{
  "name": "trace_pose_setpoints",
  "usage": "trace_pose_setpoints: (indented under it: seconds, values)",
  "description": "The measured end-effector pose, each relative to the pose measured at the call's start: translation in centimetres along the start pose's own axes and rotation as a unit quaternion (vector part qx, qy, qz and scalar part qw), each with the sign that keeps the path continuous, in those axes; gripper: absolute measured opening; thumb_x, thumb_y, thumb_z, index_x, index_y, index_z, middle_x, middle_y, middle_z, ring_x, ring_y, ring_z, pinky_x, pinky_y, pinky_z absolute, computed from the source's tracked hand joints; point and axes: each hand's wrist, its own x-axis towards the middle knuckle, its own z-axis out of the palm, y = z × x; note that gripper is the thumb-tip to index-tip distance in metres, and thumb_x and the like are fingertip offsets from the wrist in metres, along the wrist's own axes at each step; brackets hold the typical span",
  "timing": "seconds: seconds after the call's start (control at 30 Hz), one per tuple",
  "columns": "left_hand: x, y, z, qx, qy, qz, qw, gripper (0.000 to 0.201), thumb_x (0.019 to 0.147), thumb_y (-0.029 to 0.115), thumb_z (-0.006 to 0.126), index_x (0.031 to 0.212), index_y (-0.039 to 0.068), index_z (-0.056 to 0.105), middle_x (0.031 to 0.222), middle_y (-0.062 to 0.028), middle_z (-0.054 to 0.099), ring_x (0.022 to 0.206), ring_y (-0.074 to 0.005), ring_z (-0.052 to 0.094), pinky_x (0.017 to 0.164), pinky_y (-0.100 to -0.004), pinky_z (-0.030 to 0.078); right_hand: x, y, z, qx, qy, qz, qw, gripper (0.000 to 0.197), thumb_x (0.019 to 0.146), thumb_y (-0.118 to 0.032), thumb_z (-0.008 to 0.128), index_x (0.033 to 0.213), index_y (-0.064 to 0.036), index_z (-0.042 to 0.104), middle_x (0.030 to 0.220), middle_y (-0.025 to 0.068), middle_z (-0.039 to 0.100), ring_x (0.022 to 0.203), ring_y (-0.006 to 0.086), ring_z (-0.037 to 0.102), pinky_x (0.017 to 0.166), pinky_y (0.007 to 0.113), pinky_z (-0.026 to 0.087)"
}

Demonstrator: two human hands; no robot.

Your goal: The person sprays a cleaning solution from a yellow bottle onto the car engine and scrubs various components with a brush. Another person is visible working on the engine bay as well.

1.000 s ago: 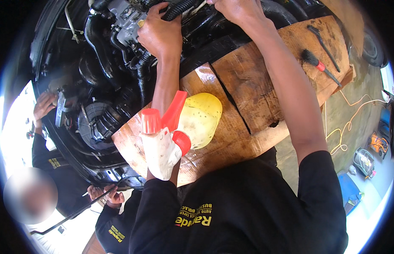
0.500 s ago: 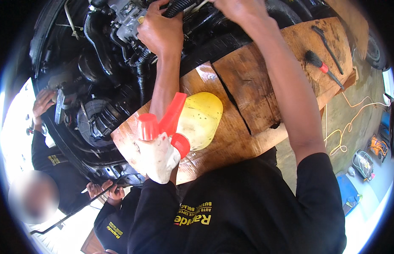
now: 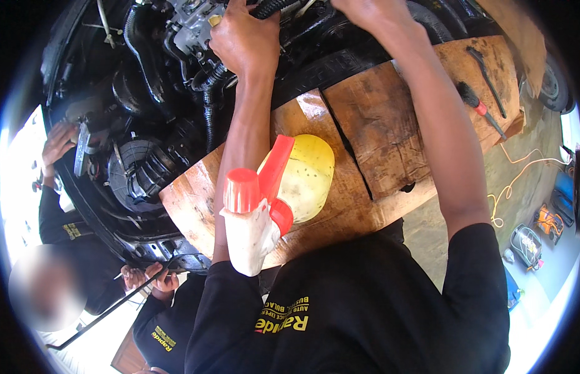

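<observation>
My left hand (image 3: 247, 42) reaches into the engine bay with its fingers curled beside a black corrugated hose (image 3: 269, 7). Its fingertips are hidden, and what they grip cannot be made out. At the upper edge my right hand (image 3: 378, 14) is partly cut off; its fingers do not show. Below it lies a brown, oil-stained cardboard sheet (image 3: 383, 143) over the car's front edge. A spray bottle (image 3: 311, 177) with a yellowish body, white head and red trigger stands on the sheet, close by my left forearm. A grey metal engine part (image 3: 199, 25) is left of my left hand.
On the cardboard's right lie a black-bristled brush (image 3: 474, 100) and a slim black tool (image 3: 487, 81). At left, a co-worker's hand (image 3: 58, 142) rests at the bay's edge; other hands (image 3: 160, 279) hold a long black rod (image 3: 109, 315). An orange cord (image 3: 514, 181) crosses the floor.
The whole view has shifted slightly, so both hands and the spray bottle appear a little farther right. Both hands stay in the engine bay area.
</observation>
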Motion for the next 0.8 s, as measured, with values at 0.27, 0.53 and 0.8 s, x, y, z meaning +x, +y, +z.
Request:
trace_pose_setpoints:
  seconds: [0.27,0.53,0.8]
  values:
    - [0.0,-0.4,-0.1,-0.009,0.000,0.004,1.000,0.045,0.076,0.006,0.090,0.119,0.013,0.081,0.108,-0.0130,0.083,0.101,-0.0329,0.080,0.089,-0.0429,0.062,0.5,-2.8,-0.7,-0.359,-0.042,-0.106,0.926,0.015,0.084,-0.007,0.076,0.084,-0.0064,0.061,0.086,0.0144,0.064,0.097,0.0390,0.063,0.088,0.055,0.048]
    - [0.0,0.1,-0.4,0.006,-0.008,-0.013,1.000,0.044,0.076,0.005,0.088,0.118,0.013,0.081,0.108,-0.0135,0.083,0.103,-0.0338,0.080,0.090,-0.0432,0.062,0.2,-2.9,0.6,-0.328,-0.034,-0.232,0.915,0.014,0.088,-0.002,0.071,0.090,-0.0084,0.059,0.085,0.0161,0.062,0.083,0.0346,0.064,0.072,0.047,0.051]
    - [0.1,0.1,-0.2,-0.002,-0.003,0.007,1.000,0.042,0.076,0.004,0.088,0.117,0.012,0.081,0.109,-0.0139,0.083,0.102,-0.0340,0.080,0.089,-0.0433,0.062,-0.6,0.0,1.2,0.161,-0.008,0.022,0.987,0.019,0.107,-0.011,0.060,0.088,-0.0053,0.059,0.078,0.0112,0.060,0.076,0.0262,0.064,0.065,0.041,0.050]
